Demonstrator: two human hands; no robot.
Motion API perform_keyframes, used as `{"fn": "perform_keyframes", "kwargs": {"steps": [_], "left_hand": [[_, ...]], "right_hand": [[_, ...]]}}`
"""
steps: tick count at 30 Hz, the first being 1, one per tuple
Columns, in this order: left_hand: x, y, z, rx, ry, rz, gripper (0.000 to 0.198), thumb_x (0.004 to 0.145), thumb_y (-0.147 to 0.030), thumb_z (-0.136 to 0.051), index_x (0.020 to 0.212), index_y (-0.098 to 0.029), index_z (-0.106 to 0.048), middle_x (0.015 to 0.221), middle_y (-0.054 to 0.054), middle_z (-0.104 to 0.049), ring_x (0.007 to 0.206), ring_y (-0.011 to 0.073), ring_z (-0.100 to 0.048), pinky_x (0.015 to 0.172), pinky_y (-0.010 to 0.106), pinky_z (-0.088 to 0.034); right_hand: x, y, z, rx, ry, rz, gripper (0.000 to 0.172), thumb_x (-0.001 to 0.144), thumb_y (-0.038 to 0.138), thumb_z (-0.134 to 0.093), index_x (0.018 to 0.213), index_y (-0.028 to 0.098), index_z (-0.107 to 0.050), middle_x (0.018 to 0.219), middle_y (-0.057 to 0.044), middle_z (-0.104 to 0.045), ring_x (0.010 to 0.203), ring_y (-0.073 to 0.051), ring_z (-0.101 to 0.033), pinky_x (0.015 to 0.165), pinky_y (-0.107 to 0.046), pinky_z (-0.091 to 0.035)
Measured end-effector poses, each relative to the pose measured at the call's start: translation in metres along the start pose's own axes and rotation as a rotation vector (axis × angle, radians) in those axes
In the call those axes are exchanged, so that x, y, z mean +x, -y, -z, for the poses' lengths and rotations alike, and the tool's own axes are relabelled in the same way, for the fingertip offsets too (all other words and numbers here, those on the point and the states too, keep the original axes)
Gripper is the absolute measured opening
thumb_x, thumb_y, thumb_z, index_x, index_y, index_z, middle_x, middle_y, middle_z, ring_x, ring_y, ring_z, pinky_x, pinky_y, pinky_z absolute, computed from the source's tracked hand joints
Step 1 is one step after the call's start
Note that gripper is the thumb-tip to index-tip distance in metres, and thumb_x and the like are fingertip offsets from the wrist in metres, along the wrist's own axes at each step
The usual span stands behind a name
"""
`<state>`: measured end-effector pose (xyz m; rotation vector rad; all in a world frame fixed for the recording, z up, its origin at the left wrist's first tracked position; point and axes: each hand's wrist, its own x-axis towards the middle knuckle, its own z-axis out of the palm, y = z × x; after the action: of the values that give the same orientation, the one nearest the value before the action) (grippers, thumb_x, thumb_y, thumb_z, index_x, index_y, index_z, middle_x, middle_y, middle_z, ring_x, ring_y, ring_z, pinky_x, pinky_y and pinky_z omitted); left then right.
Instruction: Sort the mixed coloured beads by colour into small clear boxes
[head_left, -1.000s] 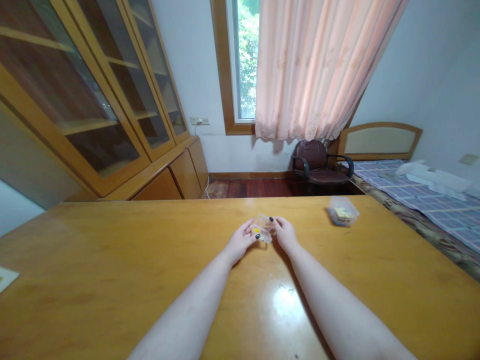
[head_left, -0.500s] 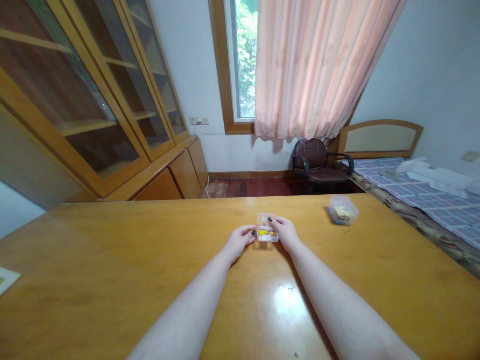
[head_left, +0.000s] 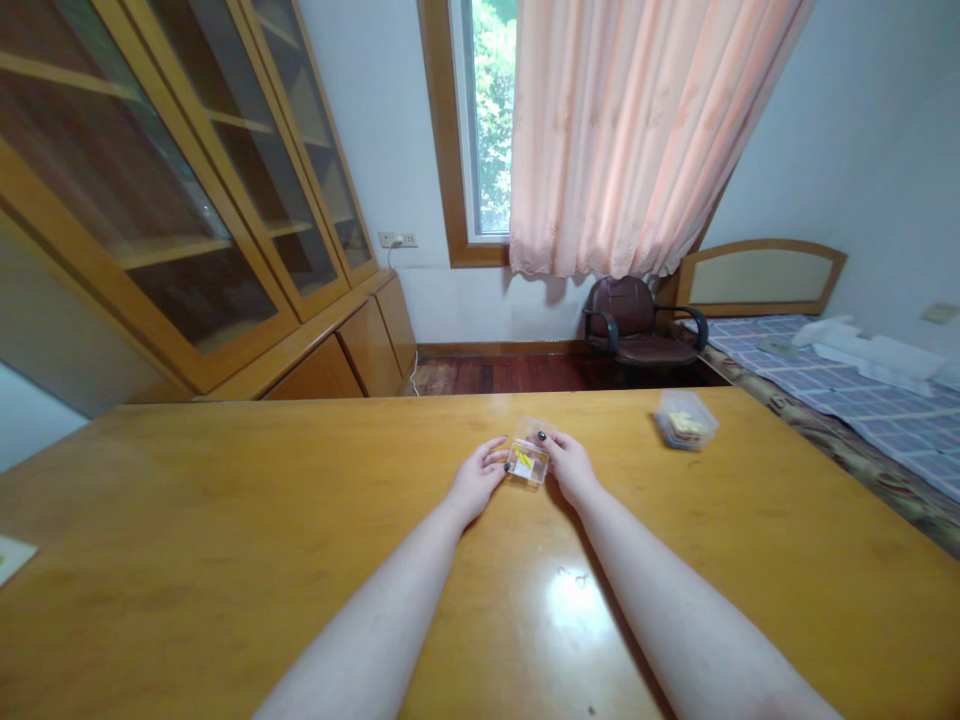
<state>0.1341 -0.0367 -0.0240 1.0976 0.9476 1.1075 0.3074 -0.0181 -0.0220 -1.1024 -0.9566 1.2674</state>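
Observation:
A small clear plastic box (head_left: 527, 477) with its hinged lid raised is between my two hands, just above the table, tilted a little. Several small yellow pieces (head_left: 523, 458) lie inside it; their kind is too small to make out. My right hand (head_left: 574, 470) grips the box's right side, its dark-nailed thumb over the lid. On the left edge, the thumb and a finger of my left hand (head_left: 474, 485) pinch the near corner, while another finger stretches away from it.
A clear container (head_left: 686, 420) with pale pieces in it stands at the table's (head_left: 225, 530) far right. A white flat item (head_left: 13, 556) lies at the left edge. Beyond are a glass-door cabinet (head_left: 247, 180), an armchair (head_left: 634, 315) and a bed (head_left: 832, 370).
The box has turned slightly clockwise and shifted left, so the yellow pieces now lie slanted. One finger of my left hand has lifted away from the box.

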Motion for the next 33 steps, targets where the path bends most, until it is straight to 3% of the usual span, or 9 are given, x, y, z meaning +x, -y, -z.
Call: {"fn": "perform_keyframes", "kwargs": {"steps": [5,10,14,17,20,25,33], "left_hand": [[0.005,0.003,0.007,0.085,-0.117,-0.092,0.043,0.073,-0.015,-0.067,0.115,-0.015,-0.056,0.109,0.012,-0.066,0.103,0.0191,-0.062,0.099,0.039,-0.044],[0.006,0.001,0.010,0.182,-0.215,-0.162,0.036,0.076,-0.014,-0.062,0.112,-0.015,-0.060,0.111,0.012,-0.066,0.107,0.0200,-0.061,0.103,0.041,-0.041],[0.005,0.001,0.010,0.258,-0.201,-0.186,0.036,0.075,-0.016,-0.063,0.110,-0.015,-0.062,0.117,0.013,-0.064,0.108,0.0216,-0.060,0.103,0.041,-0.040],[0.003,0.000,0.009,0.289,-0.137,-0.179,0.039,0.071,-0.018,-0.067,0.110,-0.016,-0.064,0.117,0.010,-0.065,0.107,0.0234,-0.061,0.102,0.041,-0.041],[0.001,-0.003,0.008,0.320,-0.112,-0.172,0.039,0.069,-0.016,-0.068,0.108,-0.018,-0.066,0.109,0.008,-0.069,0.101,0.0238,-0.063,0.100,0.042,-0.043],[0.000,-0.009,0.010,0.391,-0.225,-0.228,0.036,0.069,-0.014,-0.066,0.105,-0.020,-0.067,0.109,0.008,-0.068,0.101,0.0236,-0.062,0.101,0.042,-0.042],[-0.003,-0.012,0.014,0.520,-0.253,-0.319,0.035,0.070,-0.013,-0.063,0.103,-0.023,-0.069,0.109,0.005,-0.067,0.107,0.0240,-0.058,0.107,0.041,-0.035]], "right_hand": [[-0.001,0.002,-0.001,-0.207,0.053,0.133,0.031,0.064,0.045,-0.066,0.078,0.017,-0.070,0.087,-0.009,-0.073,0.084,-0.022,-0.065,0.083,-0.036,-0.048],[-0.004,0.004,0.002,-0.309,-0.018,0.151,0.028,0.066,0.041,-0.064,0.077,0.016,-0.070,0.081,-0.008,-0.072,0.079,-0.022,-0.065,0.075,-0.034,-0.049],[-0.005,0.002,0.001,-0.310,-0.037,0.078,0.031,0.066,0.043,-0.061,0.075,0.014,-0.070,0.069,-0.007,-0.070,0.065,-0.020,-0.063,0.062,-0.031,-0.049],[-0.004,0.001,-0.001,-0.267,-0.040,0.040,0.034,0.064,0.046,-0.063,0.072,0.014,-0.068,0.070,-0.008,-0.070,0.065,-0.020,-0.064,0.060,-0.030,-0.049],[-0.003,0.000,-0.001,-0.252,-0.035,0.050,0.037,0.064,0.049,-0.064,0.076,0.014,-0.068,0.075,-0.010,-0.071,0.069,-0.021,-0.065,0.064,-0.031,-0.050],[-0.002,-0.004,0.001,-0.313,0.047,0.108,0.041,0.067,0.050,-0.063,0.086,0.015,-0.070,0.086,-0.010,-0.073,0.078,-0.023,-0.066,0.073,-0.035,-0.051],[-0.002,-0.010,0.006,-0.562,0.070,0.223,0.027,0.075,0.022,-0.056,0.097,0.021,-0.071,0.103,-0.006,-0.071,0.098,-0.021,-0.064,0.094,-0.039,-0.045]]}}
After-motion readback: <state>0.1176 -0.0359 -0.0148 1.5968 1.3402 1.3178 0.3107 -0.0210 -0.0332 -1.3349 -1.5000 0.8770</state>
